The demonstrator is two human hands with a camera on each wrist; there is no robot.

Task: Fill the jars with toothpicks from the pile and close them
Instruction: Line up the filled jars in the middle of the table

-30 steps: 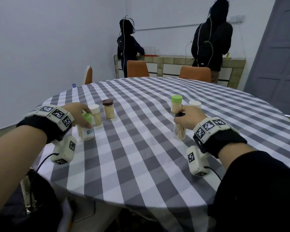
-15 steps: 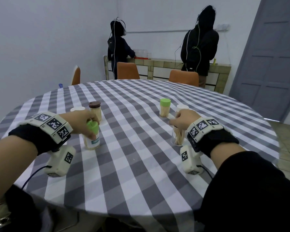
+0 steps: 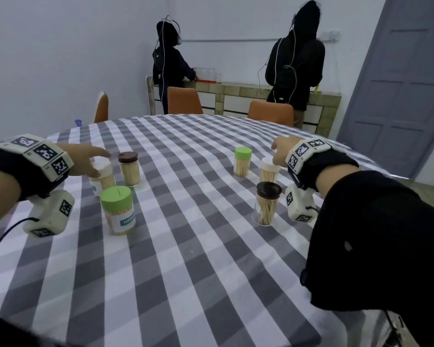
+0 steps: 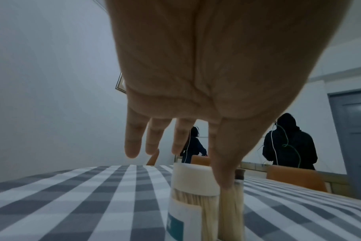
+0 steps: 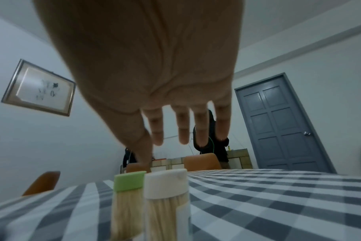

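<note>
I count 6 jars on the checked worktop (image 3: 191,246), every one capped and holding toothpicks; no loose pile shows in any view, so I judge the filling is all but done. On the left stand a green-capped jar (image 3: 118,213) near me, a white-capped jar (image 3: 102,176) behind it and a brown-capped jar (image 3: 129,169) just right of that. My left hand (image 3: 82,160) hangs over the white-capped jar, fingers spread and straight, the grip released, the thumb down beside the cap (image 4: 193,178); whether it touches I cannot tell. On the right, a dark-capped jar (image 3: 266,203) sits near, a white-capped one (image 3: 268,170) beyond it, a green-capped one (image 3: 242,161) further left. My right hand (image 3: 282,152) hovers above that far white cap (image 5: 166,183), fingers straight and apart, holding nothing. These jars look light, stiff and smooth-sided, likely slippery and easy to tip because they are tall and narrow. I would take each by the cap rim with thumb and 2 fingers, pressing straight down to check it is seated.
</note>
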